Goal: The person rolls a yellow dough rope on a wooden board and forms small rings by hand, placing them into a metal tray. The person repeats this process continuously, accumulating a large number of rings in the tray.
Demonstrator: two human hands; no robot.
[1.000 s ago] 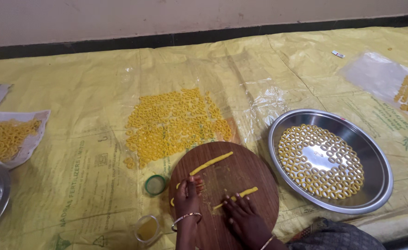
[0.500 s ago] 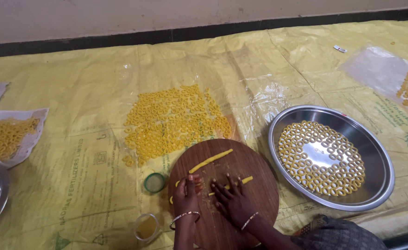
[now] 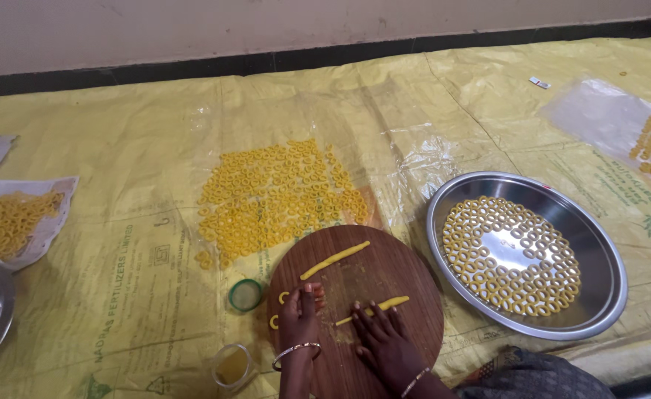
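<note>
- Left hand: flat on board, fingers closed together, beside 2 dough rings.
- Right hand: fingers spread flat, rolling dough strip at board's near edge.
- Second strip: lies farther up the board.

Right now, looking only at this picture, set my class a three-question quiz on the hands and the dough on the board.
1. True or false: the right hand rests on a dough strip.
2. What shape are the pieces in the steel tray?
   A. rings  B. cubes  C. balls
3. The untouched dough strip lies on a round wooden ____.

Key: 1 true; 2 A; 3 board. The left hand sits beside small curled pieces.
</note>
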